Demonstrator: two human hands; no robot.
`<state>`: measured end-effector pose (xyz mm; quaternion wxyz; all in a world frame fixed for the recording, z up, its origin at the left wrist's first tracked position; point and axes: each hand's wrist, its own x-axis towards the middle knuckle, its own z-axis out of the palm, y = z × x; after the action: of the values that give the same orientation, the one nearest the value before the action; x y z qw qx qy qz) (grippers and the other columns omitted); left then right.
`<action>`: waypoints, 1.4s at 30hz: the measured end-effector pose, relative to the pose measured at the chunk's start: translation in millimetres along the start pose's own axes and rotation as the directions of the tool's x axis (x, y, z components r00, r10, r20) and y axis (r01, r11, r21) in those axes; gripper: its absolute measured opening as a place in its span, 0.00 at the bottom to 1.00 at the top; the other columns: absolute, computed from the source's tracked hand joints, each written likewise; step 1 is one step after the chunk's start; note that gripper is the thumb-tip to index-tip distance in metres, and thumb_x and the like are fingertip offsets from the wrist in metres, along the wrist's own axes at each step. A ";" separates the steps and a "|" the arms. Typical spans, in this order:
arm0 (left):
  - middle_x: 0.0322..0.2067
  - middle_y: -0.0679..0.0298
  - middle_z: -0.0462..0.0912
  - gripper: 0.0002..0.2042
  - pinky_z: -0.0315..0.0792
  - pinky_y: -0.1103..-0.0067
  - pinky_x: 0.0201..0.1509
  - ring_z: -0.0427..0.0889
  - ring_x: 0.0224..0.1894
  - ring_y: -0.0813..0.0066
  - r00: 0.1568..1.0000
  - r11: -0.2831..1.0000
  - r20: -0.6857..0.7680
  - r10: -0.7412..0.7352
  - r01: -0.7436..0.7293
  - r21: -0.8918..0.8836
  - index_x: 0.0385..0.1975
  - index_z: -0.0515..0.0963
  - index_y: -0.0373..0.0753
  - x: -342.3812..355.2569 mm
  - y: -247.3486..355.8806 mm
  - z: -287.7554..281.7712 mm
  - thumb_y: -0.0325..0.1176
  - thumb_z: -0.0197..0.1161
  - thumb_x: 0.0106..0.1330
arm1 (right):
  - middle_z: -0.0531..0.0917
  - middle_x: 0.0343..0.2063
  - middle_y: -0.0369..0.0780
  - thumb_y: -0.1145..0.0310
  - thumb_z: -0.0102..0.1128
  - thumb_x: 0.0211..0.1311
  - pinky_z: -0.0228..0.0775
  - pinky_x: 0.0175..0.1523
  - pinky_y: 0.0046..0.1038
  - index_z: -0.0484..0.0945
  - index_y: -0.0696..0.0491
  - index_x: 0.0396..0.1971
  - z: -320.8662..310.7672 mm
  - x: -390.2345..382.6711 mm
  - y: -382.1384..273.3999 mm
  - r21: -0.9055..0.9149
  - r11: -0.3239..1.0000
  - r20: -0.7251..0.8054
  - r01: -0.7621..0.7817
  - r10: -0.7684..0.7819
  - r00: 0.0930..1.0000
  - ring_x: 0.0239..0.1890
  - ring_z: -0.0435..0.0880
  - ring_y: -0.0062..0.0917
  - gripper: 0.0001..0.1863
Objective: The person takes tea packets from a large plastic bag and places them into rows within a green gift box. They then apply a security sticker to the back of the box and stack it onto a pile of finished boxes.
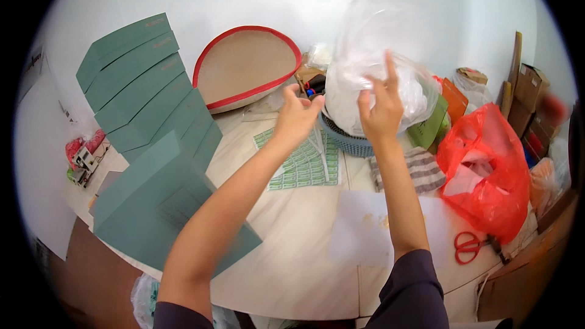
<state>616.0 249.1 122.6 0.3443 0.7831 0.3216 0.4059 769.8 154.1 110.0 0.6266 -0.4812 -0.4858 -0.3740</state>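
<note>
My left hand [296, 116] is raised over the middle of the table, thumb and forefinger apart, with nothing visible between them. To its right, my right hand [382, 105] reaches up with the forefinger stretched out and the thumb apart. It overlaps a clear plastic bag [420, 79] heaped with white material on a blue basket [348, 144]; whether the fingertips touch the plastic I cannot tell. A sheet of green-and-white labels [298, 167] lies below my left hand. Beside my left forearm leans a large grey-green box [152, 201].
Several grey-green boxes [143, 85] are stacked at the left. A beige tray with a red rim [247, 64] leans against the wall. At the right are a striped cloth [411, 170], a red plastic bag [487, 176] and red-handled scissors [468, 247]. A white sheet [356, 225] lies near my right forearm.
</note>
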 end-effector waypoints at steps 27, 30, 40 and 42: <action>0.20 0.51 0.76 0.22 0.68 0.59 0.33 0.76 0.27 0.47 0.958 0.898 0.040 0.283 -0.279 0.341 0.23 0.72 0.35 2.7 -69.6 61.7 0.45 0.40 0.74 | 0.82 0.40 0.52 0.68 0.52 0.60 0.71 0.50 0.39 0.81 0.57 0.42 167.1 -83.6 144.6 -0.541 0.789 0.838 0.290 0.534 0.111 0.44 0.82 0.43 0.14; 0.21 0.52 0.77 0.21 0.69 0.58 0.35 0.77 0.29 0.48 0.974 0.930 0.053 0.219 -0.225 0.291 0.24 0.73 0.37 14.1 -53.2 59.3 0.44 0.40 0.73 | 0.82 0.40 0.53 0.68 0.52 0.60 0.71 0.50 0.40 0.80 0.57 0.43 140.6 -45.8 148.9 -0.462 0.859 0.873 0.219 0.485 -0.058 0.44 0.82 0.43 0.15; 0.23 0.55 0.80 0.21 0.70 0.61 0.35 0.79 0.30 0.50 0.985 0.945 -0.058 0.163 -0.139 0.295 0.25 0.76 0.39 23.2 -41.6 56.8 0.46 0.42 0.72 | 0.79 0.40 0.49 0.73 0.56 0.58 0.73 0.42 0.38 0.80 0.56 0.35 24.5 5.0 29.1 -0.061 0.997 0.557 0.053 -0.010 0.830 0.39 0.81 0.44 0.07; 0.22 0.54 0.80 0.20 0.69 0.60 0.34 0.78 0.29 0.49 0.972 0.954 -0.048 0.228 -0.214 0.209 0.26 0.75 0.38 20.0 -39.8 61.3 0.45 0.43 0.72 | 0.79 0.45 0.47 0.69 0.56 0.59 0.70 0.53 0.38 0.80 0.57 0.34 51.3 -21.2 70.2 -0.339 0.930 0.802 0.141 0.208 0.559 0.48 0.78 0.43 0.08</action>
<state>669.0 269.8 72.4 0.2037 0.8301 0.2836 0.4348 817.5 221.8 76.0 0.2308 -0.7168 -0.6342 -0.1753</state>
